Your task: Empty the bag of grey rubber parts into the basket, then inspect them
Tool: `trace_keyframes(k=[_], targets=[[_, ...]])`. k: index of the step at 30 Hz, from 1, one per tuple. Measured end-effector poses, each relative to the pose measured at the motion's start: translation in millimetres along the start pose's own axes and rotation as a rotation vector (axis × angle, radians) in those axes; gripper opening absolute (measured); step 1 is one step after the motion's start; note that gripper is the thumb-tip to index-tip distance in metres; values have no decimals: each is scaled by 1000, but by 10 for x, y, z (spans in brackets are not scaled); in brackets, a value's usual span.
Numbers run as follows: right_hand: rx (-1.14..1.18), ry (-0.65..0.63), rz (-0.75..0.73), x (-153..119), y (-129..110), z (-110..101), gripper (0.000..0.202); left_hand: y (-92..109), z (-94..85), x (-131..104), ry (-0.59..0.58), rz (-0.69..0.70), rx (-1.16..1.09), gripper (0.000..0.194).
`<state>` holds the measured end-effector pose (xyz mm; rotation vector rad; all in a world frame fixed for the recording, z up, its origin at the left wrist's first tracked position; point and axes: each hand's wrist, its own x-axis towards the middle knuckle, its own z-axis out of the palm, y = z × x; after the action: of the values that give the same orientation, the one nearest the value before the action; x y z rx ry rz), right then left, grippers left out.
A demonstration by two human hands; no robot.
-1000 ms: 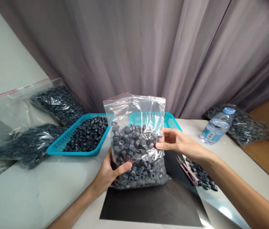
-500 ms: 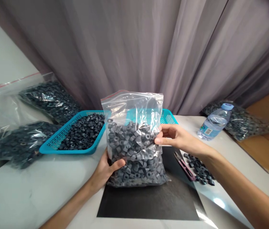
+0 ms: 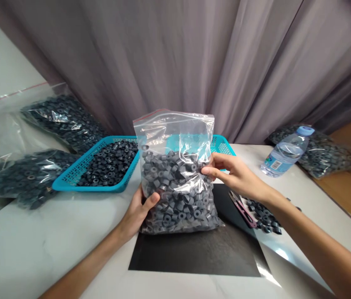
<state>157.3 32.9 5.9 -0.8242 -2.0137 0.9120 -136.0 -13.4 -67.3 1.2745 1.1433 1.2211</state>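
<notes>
A grey curtain (image 3: 150, 54) spans the frame's top. At centre, a zip-lock bag (image 3: 159, 132) of grey tubes (image 3: 181, 195) is pinched by the right hand (image 3: 237, 174) and clasped by the left hand (image 3: 135, 214). Thread snips (image 3: 244, 212) lie lower right.

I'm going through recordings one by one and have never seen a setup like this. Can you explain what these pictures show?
There is no machine here, just a person's two bare hands. The one view comes from a camera worn on the head, looking forward and down.

The left hand and right hand hold a clear bag of small grey pieces, one at each side. Below it lies a black sheet.

On the white table are a blue basket with dark pieces, a second basket partly hidden behind the bag, pink snips, loose pieces and a bottle. Behind hangs a curtain.
</notes>
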Motion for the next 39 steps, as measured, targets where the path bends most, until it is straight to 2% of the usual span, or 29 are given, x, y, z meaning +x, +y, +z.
trace_keyframes(k=[4, 8, 17, 25, 31, 39], targets=[[-43, -4, -19, -9, 0, 7, 32, 11, -18, -8, -52, -7, -9, 78], [-34, 0, -17, -10, -7, 8, 32, 50, 2, -9, -33, -32, 24, 82], [-92, -29, -27, -20, -7, 18, 37, 41, 24, -7, -43, -103, -40, 69], [-94, -21, -13, -18, -33, 22, 43, 59, 47, -1, -85, -155, -132, 82], [-21, 17, 12, -12, 15, 41, 40, 96, 60, -7, -71, -154, -52, 95], [-3, 5, 18, -27, 6, 22, 39, 125, 94, -13, -45, -116, -57, 87]])
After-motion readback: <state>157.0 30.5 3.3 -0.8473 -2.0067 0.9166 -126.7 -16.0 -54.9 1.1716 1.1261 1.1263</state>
